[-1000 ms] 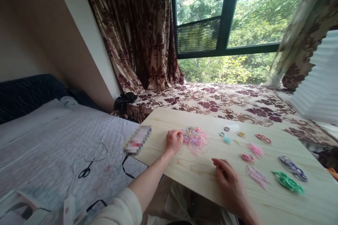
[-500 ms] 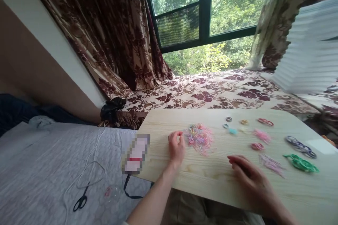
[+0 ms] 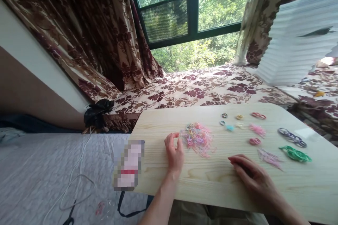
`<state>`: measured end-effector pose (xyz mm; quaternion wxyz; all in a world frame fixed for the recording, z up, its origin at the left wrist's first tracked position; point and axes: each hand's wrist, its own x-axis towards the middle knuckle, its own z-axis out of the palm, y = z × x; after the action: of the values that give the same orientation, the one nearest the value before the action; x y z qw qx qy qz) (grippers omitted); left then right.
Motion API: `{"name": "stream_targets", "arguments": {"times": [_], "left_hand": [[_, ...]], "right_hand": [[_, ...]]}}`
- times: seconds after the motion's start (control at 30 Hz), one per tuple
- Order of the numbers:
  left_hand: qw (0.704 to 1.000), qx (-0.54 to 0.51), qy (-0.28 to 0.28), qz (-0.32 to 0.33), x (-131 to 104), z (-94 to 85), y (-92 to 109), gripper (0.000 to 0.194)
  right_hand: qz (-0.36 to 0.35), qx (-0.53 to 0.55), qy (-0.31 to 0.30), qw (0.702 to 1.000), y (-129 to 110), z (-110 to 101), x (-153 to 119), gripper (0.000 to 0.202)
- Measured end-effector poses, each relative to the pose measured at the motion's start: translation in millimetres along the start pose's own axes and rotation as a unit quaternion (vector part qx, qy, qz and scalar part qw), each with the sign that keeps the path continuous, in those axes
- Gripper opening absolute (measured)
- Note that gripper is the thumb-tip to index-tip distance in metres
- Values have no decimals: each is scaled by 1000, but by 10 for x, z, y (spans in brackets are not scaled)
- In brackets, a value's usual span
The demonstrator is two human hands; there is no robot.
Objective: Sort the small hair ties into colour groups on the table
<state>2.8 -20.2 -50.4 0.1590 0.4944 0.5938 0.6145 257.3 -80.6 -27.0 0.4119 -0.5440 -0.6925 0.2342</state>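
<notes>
Hard to see: scissors point(image 3: 69, 220) cut off, slab point(image 3: 129, 165) totally pixelated.
Pile point(image 3: 198, 140): messy little bands, mostly pink, some yellow, on the table point(image 3: 206, 184).
Left hand point(image 3: 174, 152): fingers curled at its edge, can't tell if pinching.
Right hand point(image 3: 255, 175): loosely curled, palm hidden, can't tell if gripping.

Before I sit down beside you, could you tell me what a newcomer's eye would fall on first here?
Probably the tangled pile of pink and pastel loops on the pale table, just right of the left hand. Next might come the green loops toward the table's right side, then the bright, dark-framed window beyond the table.
</notes>
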Motion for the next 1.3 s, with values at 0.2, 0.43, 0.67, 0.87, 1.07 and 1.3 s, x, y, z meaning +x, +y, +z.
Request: {"name": "stream_targets", "arguments": {"times": [0.2, 0.43, 0.67, 0.87, 1.07, 1.3], "left_hand": [[1000, 0, -23, -16, -35, -39, 2, 18], [999, 18, -47, -17, -56, -78, 15, 17], [997, 44, -66, -1, -91, -88, 10, 19], [995, 59, -82, 5, -107, -94, 14, 19], [994, 65, -86, 10, -103, -99, 35, 19], [996, 57, -67, -3, -108, -88, 71, 18]], "right_hand": [[67, 7, -15, 998, -21, 0, 51, 25], [106, -66, -124, 984, -1, 90, 402, 34], [96, -123, -163, 974, 45, 210, 607, 27], [64, -131, -185, 972, -20, 141, 573, 26], [49, -128, -210, 968, -201, 64, 512, 23], [36, -115, -213, 970, -272, 122, 438, 22]]}}
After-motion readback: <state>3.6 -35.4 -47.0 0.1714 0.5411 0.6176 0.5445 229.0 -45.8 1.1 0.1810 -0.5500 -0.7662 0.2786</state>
